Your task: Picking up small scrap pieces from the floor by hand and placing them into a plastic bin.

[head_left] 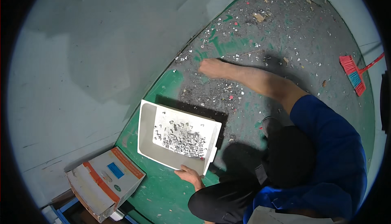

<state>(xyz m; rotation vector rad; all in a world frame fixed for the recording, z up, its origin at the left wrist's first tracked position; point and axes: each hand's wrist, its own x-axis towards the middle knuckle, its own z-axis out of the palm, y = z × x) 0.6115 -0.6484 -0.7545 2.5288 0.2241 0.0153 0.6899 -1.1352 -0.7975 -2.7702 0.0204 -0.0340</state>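
Observation:
My left hand (189,176) is closed on the near rim of a white plastic bin (173,161), its thumb and fingers wrapped over the edge. Inside the bin lie many small dark and silvery scraps (185,139), bunched mostly toward the right side. My right arm stretches across the floor, and my right hand (212,68) is down at the debris near the wall, beyond the bin. Its fingers are curled and point downward; whatever is in them is hidden.
Grey dust and small white, red and brown bits cover much of the green floor (277,45). Along the left runs a pale wall (122,28). A worn cardboard box (106,181) stands lower left. At the far right is a red broom (353,75) with blue bristles.

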